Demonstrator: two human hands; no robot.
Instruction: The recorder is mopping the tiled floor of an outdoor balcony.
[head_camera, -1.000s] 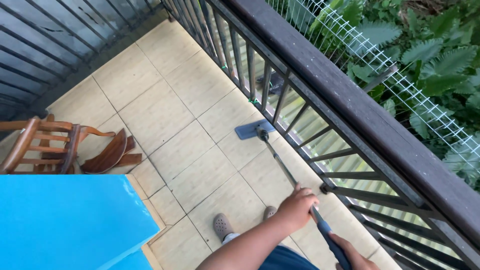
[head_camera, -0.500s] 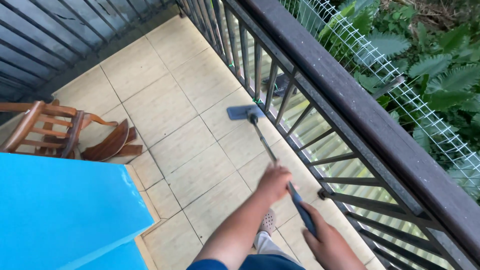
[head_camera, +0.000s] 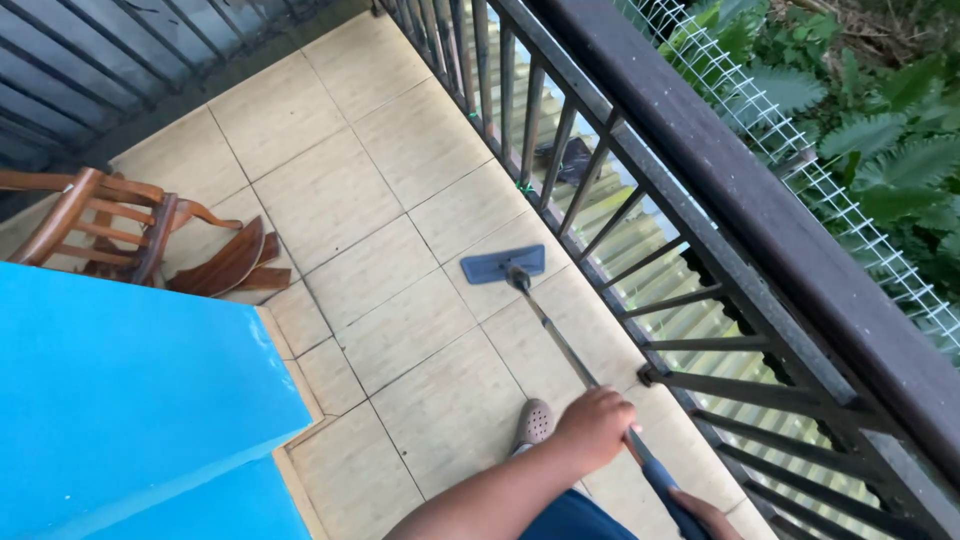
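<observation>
Pushed farther out, flat mop (head_camera: 503, 264) now rests mid-tile beside the right railing (head_camera: 700, 190); left hand (head_camera: 592, 428) and right hand (head_camera: 705, 512) clench its light, stiff pole, best gripped high.

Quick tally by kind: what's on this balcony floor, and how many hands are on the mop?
Flat mop: 1
Wooden rocking chair: 1
Shoe: 1
Hands on mop handle: 2, left hand, right hand
Total: 5
</observation>
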